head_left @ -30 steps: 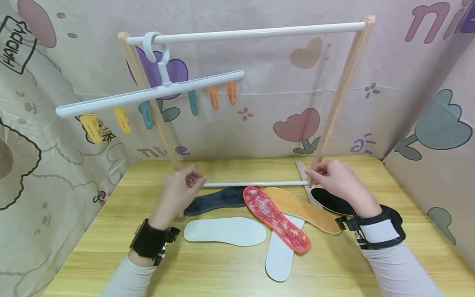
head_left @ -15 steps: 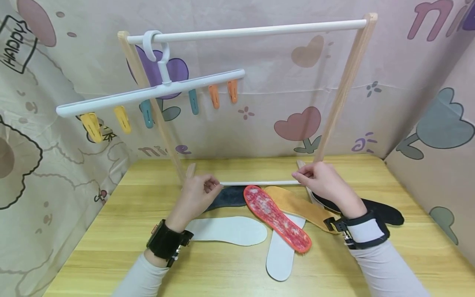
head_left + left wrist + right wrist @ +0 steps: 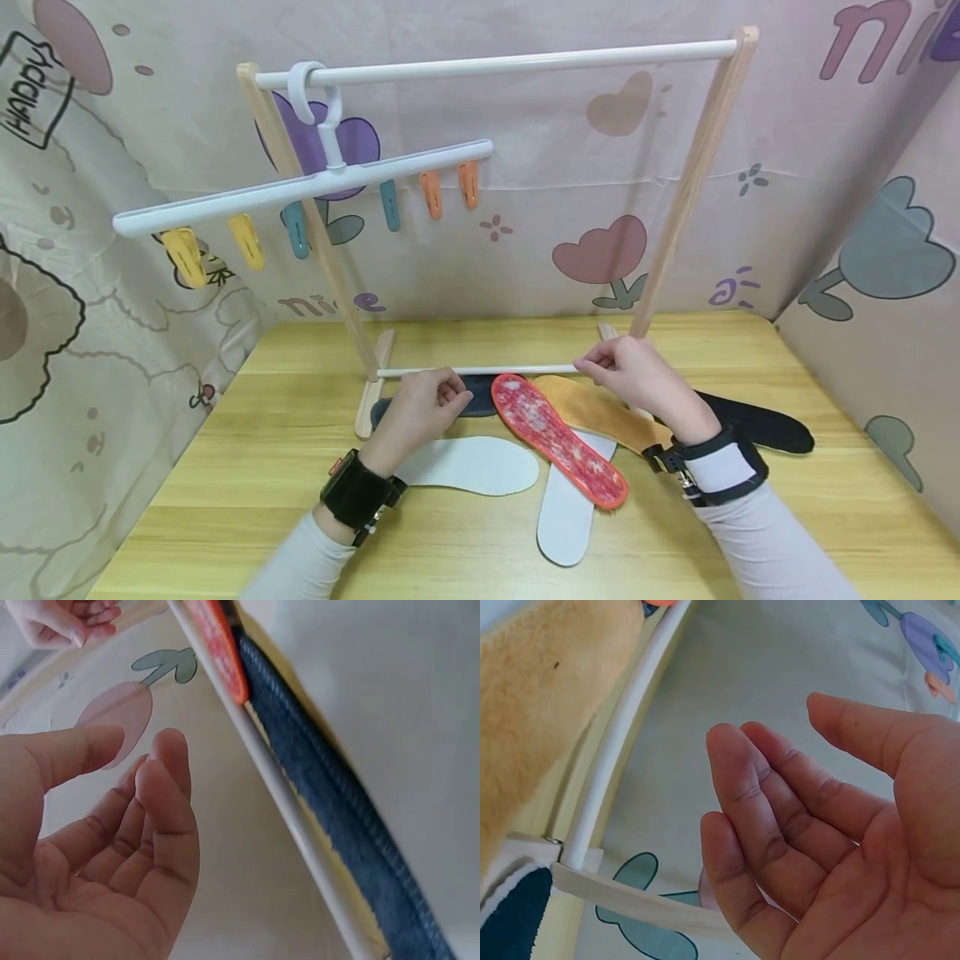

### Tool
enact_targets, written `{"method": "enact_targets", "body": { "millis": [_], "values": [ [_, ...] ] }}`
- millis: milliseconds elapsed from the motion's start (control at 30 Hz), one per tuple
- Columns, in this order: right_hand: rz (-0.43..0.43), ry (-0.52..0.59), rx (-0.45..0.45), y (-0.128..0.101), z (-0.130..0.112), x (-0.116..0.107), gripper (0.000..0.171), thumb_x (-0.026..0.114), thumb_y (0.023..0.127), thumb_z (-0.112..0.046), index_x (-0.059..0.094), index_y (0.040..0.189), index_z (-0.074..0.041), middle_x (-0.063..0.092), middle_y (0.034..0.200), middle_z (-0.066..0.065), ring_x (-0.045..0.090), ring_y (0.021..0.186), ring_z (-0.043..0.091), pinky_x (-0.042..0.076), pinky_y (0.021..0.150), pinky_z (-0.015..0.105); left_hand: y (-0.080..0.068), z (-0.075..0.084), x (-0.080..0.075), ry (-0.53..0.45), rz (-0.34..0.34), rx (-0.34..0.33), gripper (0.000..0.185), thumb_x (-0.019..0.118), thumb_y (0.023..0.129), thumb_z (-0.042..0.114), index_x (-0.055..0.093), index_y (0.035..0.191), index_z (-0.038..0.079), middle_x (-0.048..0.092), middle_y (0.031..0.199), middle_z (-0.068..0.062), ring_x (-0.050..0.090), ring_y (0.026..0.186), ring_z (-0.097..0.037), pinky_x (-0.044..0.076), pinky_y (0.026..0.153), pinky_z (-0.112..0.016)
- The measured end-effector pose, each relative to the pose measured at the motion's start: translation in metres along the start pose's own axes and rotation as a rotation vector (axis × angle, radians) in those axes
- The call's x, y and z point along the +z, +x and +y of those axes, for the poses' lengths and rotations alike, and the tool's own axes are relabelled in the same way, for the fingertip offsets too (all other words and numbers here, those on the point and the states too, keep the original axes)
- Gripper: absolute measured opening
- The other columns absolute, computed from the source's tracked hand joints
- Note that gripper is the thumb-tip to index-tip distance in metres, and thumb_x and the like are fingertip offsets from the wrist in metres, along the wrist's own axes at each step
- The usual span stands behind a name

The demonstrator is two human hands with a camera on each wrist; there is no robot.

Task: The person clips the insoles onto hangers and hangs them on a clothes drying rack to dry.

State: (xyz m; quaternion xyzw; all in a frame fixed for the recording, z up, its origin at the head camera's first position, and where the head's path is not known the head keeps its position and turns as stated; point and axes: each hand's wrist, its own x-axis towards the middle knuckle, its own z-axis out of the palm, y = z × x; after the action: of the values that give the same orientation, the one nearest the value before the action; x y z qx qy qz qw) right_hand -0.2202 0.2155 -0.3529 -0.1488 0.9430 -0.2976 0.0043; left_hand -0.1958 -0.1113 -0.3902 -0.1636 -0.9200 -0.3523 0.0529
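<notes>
Wooden table (image 3: 465, 550), insoles (image 3: 465, 465), cartoon-print fabric walls (image 3: 570, 208).

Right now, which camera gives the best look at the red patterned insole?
The head view: the red insole lies whole on the table, across a white insole and beside the yellow one. The left wrist view catches only its orange edge; the right wrist view shows barely a sliver.

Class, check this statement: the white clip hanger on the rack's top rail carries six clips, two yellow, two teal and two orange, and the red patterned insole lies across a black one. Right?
Nearly right. The red patterned insole lies across a white insole, not a black one, as the head view shows. The white clip hanger on the top rail does carry two yellow, two teal and two orange clips.
</notes>
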Motion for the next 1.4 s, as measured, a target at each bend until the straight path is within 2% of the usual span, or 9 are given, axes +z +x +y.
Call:
{"method": "enact_targets", "body": {
  "millis": [200,433,600,800,1033,1233,1400],
  "values": [
    [-0.015,-0.011,-0.007,0.002,0.0,0.009,0.026,0.072,0.105,-0.027,0.082,0.103,-0.003,0.078,0.084,0.009,0.062,0.07,0.013,0.049,0.063,0.028,-0.001,-0.001,0.01,-0.004,-0.024,0.046,0.01,0.078,0.099,0.014,0.076,0.09,0.011,0.07,0.078,0.004,0.059,0.069,-0.005,0.051,0.063,-0.02],
    [-0.027,-0.026,-0.035,0.004,-0.001,0.018,0.023,0.073,0.104,-0.024,0.082,0.098,-0.004,0.071,0.075,0.005,0.054,0.066,0.013,0.045,0.061,0.027,-0.003,-0.001,0.02,-0.004,-0.093,0.017,0.011,0.077,0.1,0.016,0.075,0.092,0.01,0.067,0.078,0.004,0.057,0.068,-0.007,0.048,0.061,-0.02],
    [-0.05,-0.016,-0.043,0.004,-0.001,0.024,0.023,0.073,0.103,-0.024,0.082,0.097,-0.004,0.065,0.071,0.0,0.05,0.063,0.013,0.041,0.058,0.024,-0.003,-0.002,0.026,-0.001,-0.113,0.033,0.011,0.078,0.099,0.016,0.076,0.09,0.01,0.067,0.075,0.004,0.056,0.066,-0.007,0.046,0.059,-0.019],
    [-0.097,-0.011,-0.007,0.004,-0.001,0.031,0.023,0.072,0.104,-0.025,0.083,0.1,-0.004,0.071,0.077,0.002,0.053,0.066,0.014,0.044,0.06,0.025,-0.004,-0.003,0.03,-0.002,-0.117,0.049,0.011,0.078,0.098,0.015,0.077,0.088,0.01,0.067,0.074,0.005,0.055,0.065,-0.006,0.046,0.06,-0.019],
    [-0.125,-0.034,-0.01,0.004,-0.004,0.038,0.023,0.074,0.103,-0.026,0.083,0.099,-0.005,0.073,0.079,0.0,0.056,0.067,0.013,0.045,0.062,0.026,-0.004,-0.004,0.033,-0.002,-0.14,0.041,0.012,0.078,0.098,0.016,0.077,0.089,0.009,0.066,0.074,0.005,0.055,0.065,-0.007,0.044,0.06,-0.019],
    [-0.174,0.0,0.012,0.002,-0.007,0.042,0.022,0.073,0.103,-0.025,0.082,0.101,-0.005,0.076,0.084,0.003,0.061,0.071,0.013,0.05,0.065,0.027,-0.005,-0.001,0.033,0.011,-0.158,0.031,0.012,0.078,0.099,0.017,0.079,0.091,0.008,0.065,0.073,0.006,0.054,0.064,-0.006,0.044,0.06,-0.018],
    [-0.193,0.014,0.008,0.001,-0.005,0.045,0.021,0.073,0.103,-0.025,0.082,0.101,-0.006,0.077,0.086,0.002,0.064,0.073,0.013,0.053,0.068,0.028,-0.006,-0.001,0.035,0.034,-0.183,0.05,0.011,0.078,0.099,0.017,0.079,0.094,0.007,0.066,0.075,0.005,0.054,0.065,-0.005,0.043,0.061,-0.019]
  ]
}}
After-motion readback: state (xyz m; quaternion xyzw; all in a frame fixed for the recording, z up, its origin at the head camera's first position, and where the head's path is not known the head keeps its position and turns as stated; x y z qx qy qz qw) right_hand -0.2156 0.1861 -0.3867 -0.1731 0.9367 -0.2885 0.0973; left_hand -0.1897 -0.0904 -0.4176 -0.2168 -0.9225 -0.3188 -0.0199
